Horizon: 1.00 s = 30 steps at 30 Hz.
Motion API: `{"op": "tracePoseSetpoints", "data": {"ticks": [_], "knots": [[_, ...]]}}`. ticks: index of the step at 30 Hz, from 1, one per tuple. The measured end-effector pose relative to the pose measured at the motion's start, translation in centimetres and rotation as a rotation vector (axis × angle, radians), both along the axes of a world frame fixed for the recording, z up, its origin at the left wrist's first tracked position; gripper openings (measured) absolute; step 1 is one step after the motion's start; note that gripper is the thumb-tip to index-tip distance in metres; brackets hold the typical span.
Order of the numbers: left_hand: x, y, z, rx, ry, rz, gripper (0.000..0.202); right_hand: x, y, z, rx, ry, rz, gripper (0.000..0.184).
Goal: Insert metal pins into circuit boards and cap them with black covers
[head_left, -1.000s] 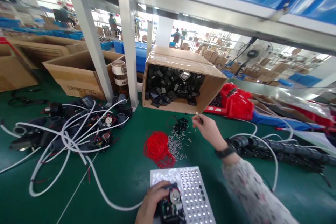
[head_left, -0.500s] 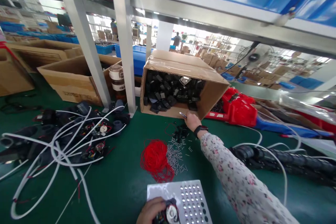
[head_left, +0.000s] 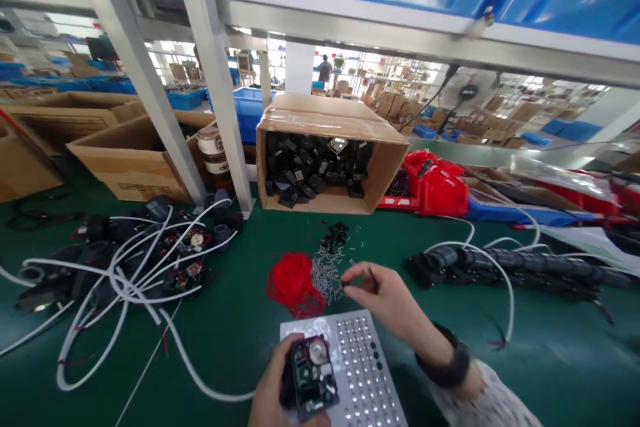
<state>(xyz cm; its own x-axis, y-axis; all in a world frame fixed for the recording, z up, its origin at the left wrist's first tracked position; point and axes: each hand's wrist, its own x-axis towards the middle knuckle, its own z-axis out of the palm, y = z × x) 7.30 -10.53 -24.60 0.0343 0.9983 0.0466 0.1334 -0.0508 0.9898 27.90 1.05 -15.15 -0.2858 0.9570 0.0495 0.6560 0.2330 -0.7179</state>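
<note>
My left hand [head_left: 274,383] is wrapped round a black housing with an exposed circuit board [head_left: 314,377] and a round pale disc at its top. It holds the housing over the left side of a silver plate with rows of round holes [head_left: 357,353]. My right hand [head_left: 383,293] hovers above the plate's upper right corner, thumb and forefinger pinching a small black part [head_left: 345,284]. A thin dark stick-like thing [head_left: 373,278] shows between its fingers; its kind is unclear. Just left of those fingertips lie small metal pins or screws [head_left: 325,277] and a red wire bundle [head_left: 293,280].
Small black parts [head_left: 335,237] lie behind the pins. A cardboard box of black housings [head_left: 383,177] stands at the back, a red bin [head_left: 443,190] beside it. White cables [head_left: 175,330] sprawl left; black cylindrical units [head_left: 480,260] lie right. Metal shelf posts [head_left: 220,93] rise left of the box.
My right hand has come back from in front of the cardboard box to above the plate, with a small black part pinched. My left hand has lifted the housing, its circuit board now facing me.
</note>
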Motion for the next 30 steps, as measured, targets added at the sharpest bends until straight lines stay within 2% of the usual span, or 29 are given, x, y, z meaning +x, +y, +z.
{"op": "tracePoseSetpoints", "data": {"ticks": [2,4,5,7,10,15,17,21,27,30], "knots": [[0.4,-0.1,1.1,0.015,0.134,0.044,0.071,0.4,-4.0,-0.6,-0.163,0.180,0.016,0.008],[1.1,-0.1,2.5,0.043,0.299,0.056,0.069,0.3,-6.8,-1.2,-0.271,0.332,0.008,0.008],[1.5,-0.1,3.1,0.064,0.366,0.053,0.069,0.0,-7.7,-1.3,-0.270,0.371,0.009,0.006],[2.2,-0.1,4.1,0.113,0.450,0.010,0.071,-0.8,-8.6,-1.4,-0.159,0.370,0.041,0.008],[2.8,-0.4,4.6,0.154,0.493,-0.037,0.076,-1.9,-8.7,-1.1,-0.004,0.320,0.152,0.018],[2.6,-0.8,4.4,0.213,0.515,-0.093,0.080,-1.7,-8.4,-0.7,0.026,0.212,0.457,0.034],[2.5,-0.7,4.4,0.213,0.503,-0.094,0.078,-1.4,-8.6,-0.7,0.050,0.204,0.458,0.034],[2.6,-0.5,4.5,0.191,0.487,-0.064,0.079,-1.1,-8.7,-0.9,0.051,0.230,0.362,0.031],[2.3,-0.6,4.0,0.274,0.511,-0.081,0.074,-0.5,-8.7,-0.4,0.077,0.045,0.489,0.030],[2.2,-0.5,3.7,0.322,0.529,-0.079,0.073,-0.8,-9.3,-0.1,0.056,0.009,0.443,0.035]]}}
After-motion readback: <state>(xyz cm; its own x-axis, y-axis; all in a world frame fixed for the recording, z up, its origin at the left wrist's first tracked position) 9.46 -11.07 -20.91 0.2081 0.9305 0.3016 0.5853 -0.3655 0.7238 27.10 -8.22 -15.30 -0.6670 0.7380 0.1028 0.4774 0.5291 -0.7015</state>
